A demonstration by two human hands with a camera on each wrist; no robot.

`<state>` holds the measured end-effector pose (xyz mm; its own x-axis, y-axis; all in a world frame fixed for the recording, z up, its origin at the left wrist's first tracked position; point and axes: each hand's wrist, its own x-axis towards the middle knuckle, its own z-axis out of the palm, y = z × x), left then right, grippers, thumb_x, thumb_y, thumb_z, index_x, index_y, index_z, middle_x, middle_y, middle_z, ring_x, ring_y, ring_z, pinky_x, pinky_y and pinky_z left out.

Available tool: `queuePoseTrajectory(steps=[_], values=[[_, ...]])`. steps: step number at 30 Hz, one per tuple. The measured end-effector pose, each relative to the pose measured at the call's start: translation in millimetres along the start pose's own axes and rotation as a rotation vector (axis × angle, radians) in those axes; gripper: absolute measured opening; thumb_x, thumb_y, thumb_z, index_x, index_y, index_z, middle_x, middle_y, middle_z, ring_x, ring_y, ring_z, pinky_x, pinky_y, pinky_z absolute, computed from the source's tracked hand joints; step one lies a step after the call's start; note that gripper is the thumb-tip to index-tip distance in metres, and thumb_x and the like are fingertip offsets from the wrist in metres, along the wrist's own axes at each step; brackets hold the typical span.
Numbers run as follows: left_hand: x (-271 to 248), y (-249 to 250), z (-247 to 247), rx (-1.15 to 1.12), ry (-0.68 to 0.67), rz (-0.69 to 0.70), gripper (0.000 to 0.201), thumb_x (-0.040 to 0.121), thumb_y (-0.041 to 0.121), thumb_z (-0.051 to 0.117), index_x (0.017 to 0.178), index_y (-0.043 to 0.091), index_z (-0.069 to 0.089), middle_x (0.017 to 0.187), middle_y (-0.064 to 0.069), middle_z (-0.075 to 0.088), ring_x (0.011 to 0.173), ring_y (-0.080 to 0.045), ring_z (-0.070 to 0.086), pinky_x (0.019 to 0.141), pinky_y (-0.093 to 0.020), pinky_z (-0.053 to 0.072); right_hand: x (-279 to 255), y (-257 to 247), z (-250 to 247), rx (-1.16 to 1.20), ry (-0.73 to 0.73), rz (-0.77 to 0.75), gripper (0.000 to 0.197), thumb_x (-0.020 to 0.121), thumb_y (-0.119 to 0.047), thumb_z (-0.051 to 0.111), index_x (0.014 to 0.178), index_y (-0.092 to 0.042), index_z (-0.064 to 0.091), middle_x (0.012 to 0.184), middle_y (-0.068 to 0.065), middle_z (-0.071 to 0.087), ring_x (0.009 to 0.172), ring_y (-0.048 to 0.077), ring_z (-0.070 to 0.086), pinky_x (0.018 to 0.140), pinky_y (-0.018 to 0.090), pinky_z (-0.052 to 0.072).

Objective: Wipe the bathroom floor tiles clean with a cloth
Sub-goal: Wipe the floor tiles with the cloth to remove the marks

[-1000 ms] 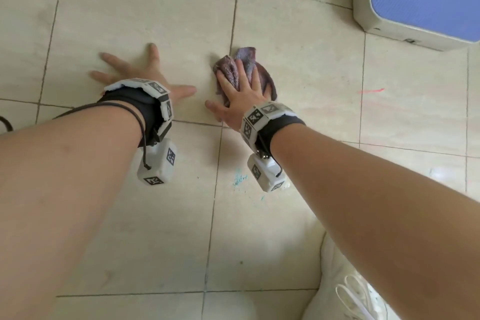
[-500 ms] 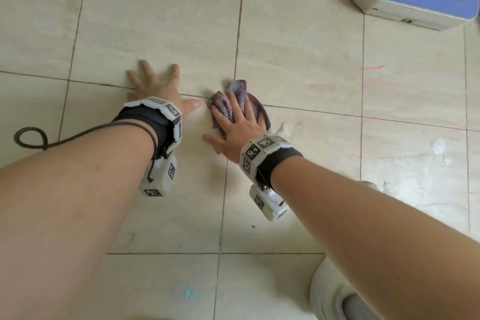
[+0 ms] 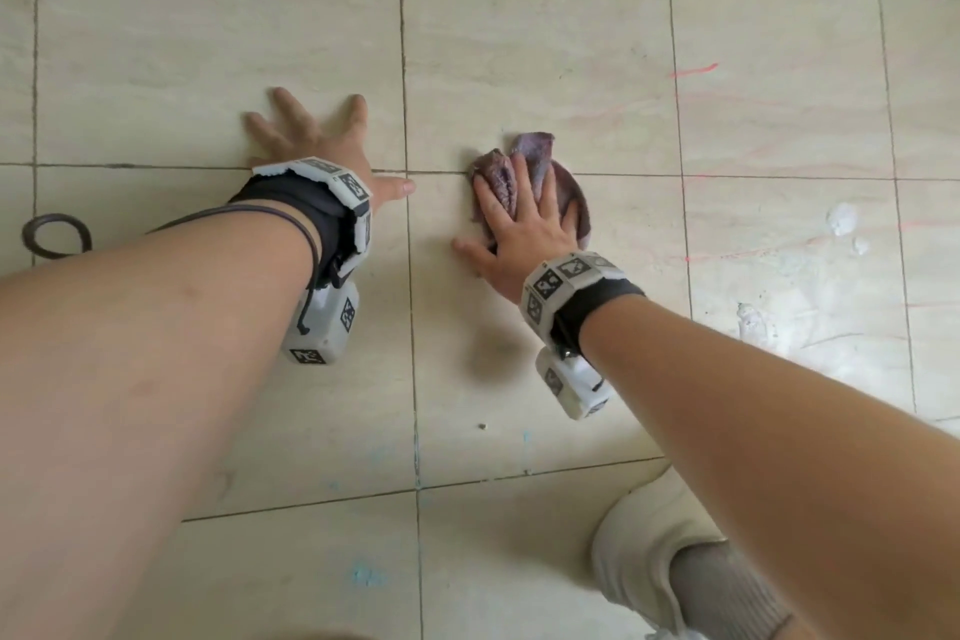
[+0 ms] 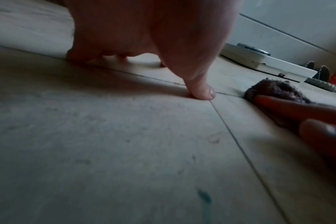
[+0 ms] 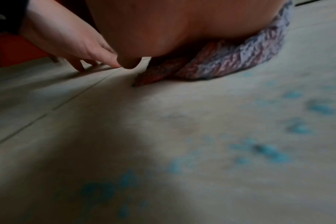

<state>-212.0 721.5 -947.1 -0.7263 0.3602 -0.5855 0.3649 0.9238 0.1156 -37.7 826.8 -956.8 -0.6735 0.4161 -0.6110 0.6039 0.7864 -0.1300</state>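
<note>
Your right hand (image 3: 524, 234) lies flat on the cloth (image 3: 535, 156), fingers straight and slightly spread, pressing it onto the floor tiles (image 3: 519, 42). The cloth is bunched directly under those fingers and the palm, with a crumpled edge showing just past the fingertips and along the outer side of the hand. It sits across the grout line (image 3: 623, 175) that runs crosswise under your fingers. The right wrist view shows the same thing: the cloth (image 5: 230, 60) squeezed between the heel of the hand and the tile.

Your left hand (image 3: 322, 140) is planted on the bare tile beside it, fingers splayed wide and holding nothing, the thumb pointing toward the cloth but apart from it. It looks like a brace for your weight, not a working hand.

What matters next is where the dirt lies from your right fingers. The red marks (image 3: 693, 70) and white smears (image 3: 841, 218) lie to the outer side of the hand, away from the thumb. The blue specks (image 3: 363, 574) lie back behind your wrist, toward your body. The right hand is the nearer one to the red and white marks, so a sideways sweep away from your left hand seems the likely stroke.
</note>
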Motion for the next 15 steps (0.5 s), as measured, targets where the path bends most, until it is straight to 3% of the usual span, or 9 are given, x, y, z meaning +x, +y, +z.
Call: queuePoseTrajectory(steps=[3,6,11,15], values=[[6.1,2.4,-4.8,0.029,-0.03,-0.017,0.107,0.069,0.075,0.068,0.15,0.042,0.007,0.159,-0.02,-0.02,0.141,-0.056,-0.011,0.106,-0.075,0.015,-19.3,-17.2,11.9,-0.104,-0.05,-0.137,0.074,0.092,-0.072,0.021,0.152,-0.042,-0.009,0.158,-0.005,-0.028,0.146,0.03,-0.024,0.117,0.058,-0.002],[7.3,3.8,-5.4,0.036,-0.028,-0.013,0.106,0.068,0.075,0.069,0.149,0.041,0.01,0.159,-0.021,-0.018,0.141,-0.057,-0.009,0.106,-0.075,0.016,-50.8,6.2,24.9,-0.173,-0.097,-0.22,0.068,0.094,-0.069,0.018,0.151,-0.044,-0.01,0.157,-0.008,-0.028,0.146,0.025,-0.024,0.119,0.055,0.001],[2.7,4.2,-6.2,0.032,-0.021,-0.019,0.103,0.07,0.073,0.069,0.149,0.04,0.011,0.159,-0.02,-0.017,0.142,-0.056,-0.01,0.106,-0.074,0.016,-31.9,58.0,2.6,-0.051,-0.062,0.014,0.068,0.093,-0.069,0.021,0.15,-0.047,-0.01,0.156,-0.013,-0.031,0.145,0.021,-0.026,0.118,0.057,-0.003],[2.7,1.9,-4.4,0.03,-0.022,-0.012,0.105,0.07,0.075,0.067,0.15,0.043,0.007,0.159,-0.017,-0.02,0.142,-0.054,-0.011,0.106,-0.074,0.015,9.2,23.5,-12.2,0.076,0.027,0.062,0.072,0.092,-0.071,0.026,0.152,-0.044,-0.003,0.159,-0.008,-0.026,0.146,0.027,-0.025,0.116,0.056,-0.004]])
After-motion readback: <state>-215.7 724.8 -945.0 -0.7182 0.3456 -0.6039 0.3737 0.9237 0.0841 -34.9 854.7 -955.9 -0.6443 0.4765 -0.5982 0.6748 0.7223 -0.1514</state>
